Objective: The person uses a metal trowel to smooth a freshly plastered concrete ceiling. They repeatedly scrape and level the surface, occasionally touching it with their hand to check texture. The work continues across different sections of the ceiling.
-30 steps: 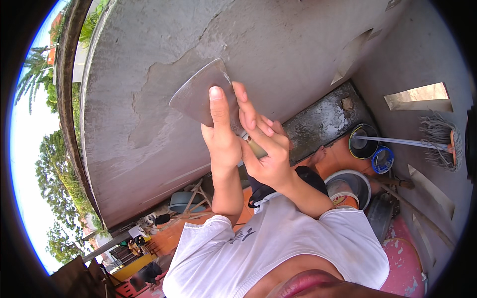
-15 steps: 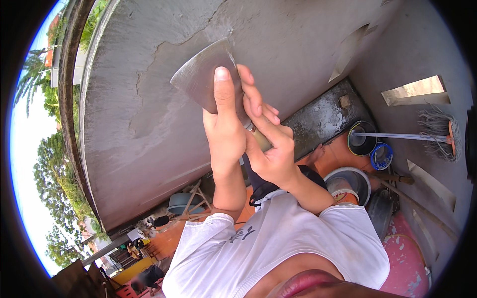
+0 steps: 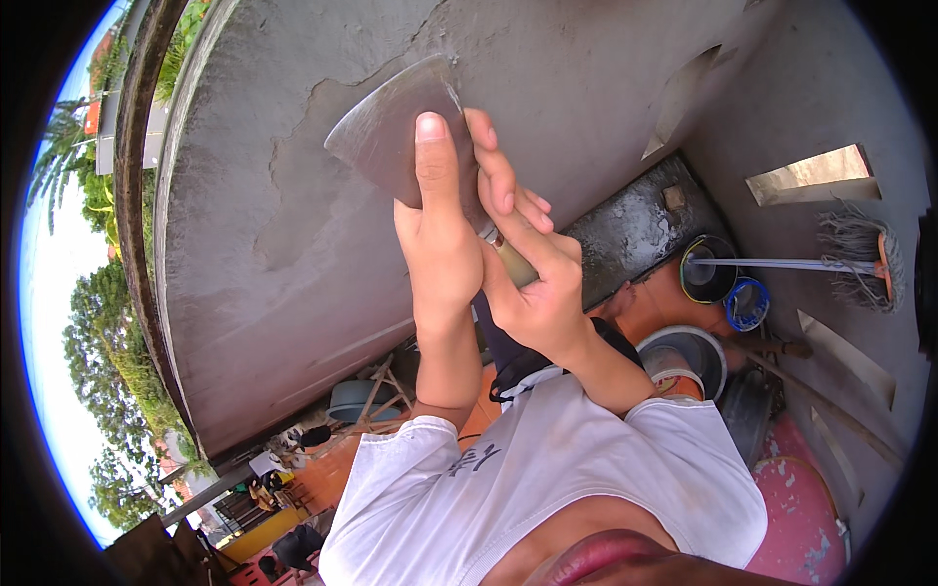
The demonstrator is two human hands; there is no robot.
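A wide putty knife (image 3: 386, 132) with a flared metal blade and a pale handle is held up against a grey plastered wall (image 3: 322, 293). My left hand (image 3: 442, 244) grips the blade, its thumb lying flat on the metal and its other fingers hidden behind. Around the handle, my right hand (image 3: 547, 283) is closed, with some fingers reaching up along the blade's right edge. The blade's far edge lies beside a cracked, uneven patch of plaster; whether it touches the wall is hard to tell.
A dark ledge (image 3: 625, 225) runs along the wall's foot. On the right are a black bucket (image 3: 710, 283), a blue-rimmed pail (image 3: 747, 305), a grey basin (image 3: 718, 356) and a mop (image 3: 860, 264). A teal basin (image 3: 357, 400) lies lower left; another person (image 3: 298, 547) is beyond.
Both hands and the putty knife have shifted a little up and to the left across the wall. The grip looks the same.
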